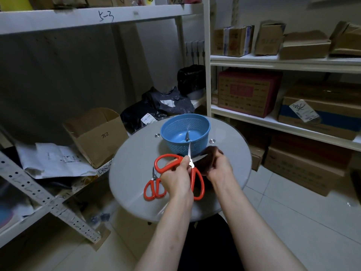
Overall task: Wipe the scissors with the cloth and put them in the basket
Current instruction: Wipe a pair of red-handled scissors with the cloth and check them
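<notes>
Aloft, scissors (192, 164) between both hands (176, 178) (219, 166)

The place was a storeroom. White shelves (273, 62) along the walls carried many cardboard boxes (248, 92), one shelf had a handwritten code (106, 16), and black parcel bags (185, 107) with shipping labels (167, 103) lay in the corner.

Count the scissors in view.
2. A large red-handled pair is held in the left hand; a smaller pair lies on the table left of it, partly hidden.
</notes>
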